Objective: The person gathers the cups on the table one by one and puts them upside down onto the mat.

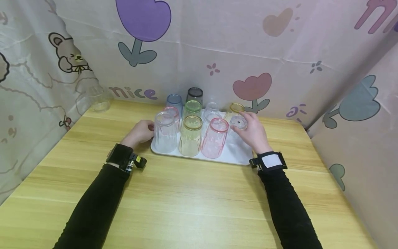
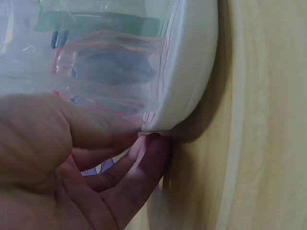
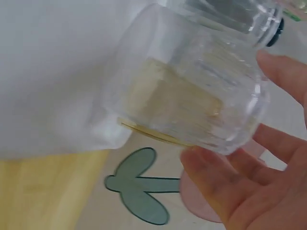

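Hands first: left hand point(image 1: 140, 132) rests against the near-left edge of the white tray point(image 1: 230, 157), fingers curled under its rim and steadying it; right hand point(image 1: 253, 131) grips a clear glass point(image 1: 237, 123) by its base at the tray's right side, fingers wrapped round it. Wooden counter point(image 1: 199, 193) carries the tray, backed by a cartoon-print curtain point(image 1: 217, 52). Tray holds a cluster of upturned tumblers, among them a clear tumbler point(image 1: 164, 131), a yellow tumbler point(image 1: 190, 135) and a pink tumbler point(image 1: 214, 137) in the front row, with blue, dark and green ones behind. A lone clear cup point(image 1: 100, 99) sits well apart at the counter's far-left corner. Judgement: the held glass looks slippery, so a full wrap on the base and a straight lift clear of the pink neighbour would serve best, with the left hand keeping the tray from sliding. Left wrist view shows fingertips point(image 2: 153, 153) tucked under the tray lip, which the head view hides. Right wrist view shows the glass point(image 3: 192, 96) tilted with a gold-tinted rim, fingers point(image 3: 225, 187) cupping it from below.
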